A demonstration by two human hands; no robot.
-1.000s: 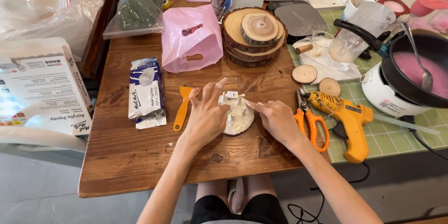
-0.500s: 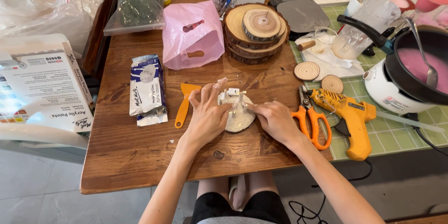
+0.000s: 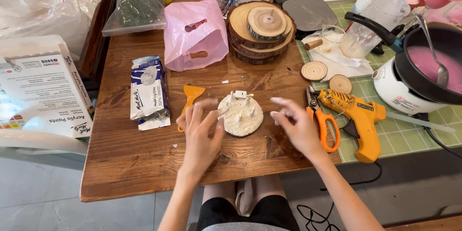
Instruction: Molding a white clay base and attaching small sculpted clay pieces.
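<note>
Head view: both sets of fingers are spread open and grip nothing, the left hand (image 3: 202, 132) and the right hand (image 3: 296, 125) flanking a small clay-covered wood round (image 3: 240, 114) that lies flat near the middle of the table's front edge. The left fingertips (image 3: 222, 111) come up against the round's left rim, though motion blur makes it hard to tell if they truly touch; the right fingertips (image 3: 275, 102) hover just off its right rim, apart from it. Little white pegs stand upright in the clay, and the hands seem placed at either side so as not to press them. Just left of the left hand lies an orange scraper (image 3: 191, 97), handle toward the front edge, within easy reach, and beyond it a wrapped block of modelling clay (image 3: 148, 91). Right of the right hand, orange-handled scissors (image 3: 321, 118) rest at the seam where the wooden table (image 3: 144, 163) meets a green cutting mat (image 3: 409, 134), beside a yellow glue gun (image 3: 358, 115) propped on that mat, nozzle pointing back toward the work. Two spare wood discs (image 3: 314, 70) lie near the mat's edge; a stack of larger wood slices (image 3: 260, 28) and a pink plastic bag (image 3: 195, 33) sit toward the table's far edge. At the right edge, a pot of pink liquid (image 3: 428, 65) holds a spoon.
</note>
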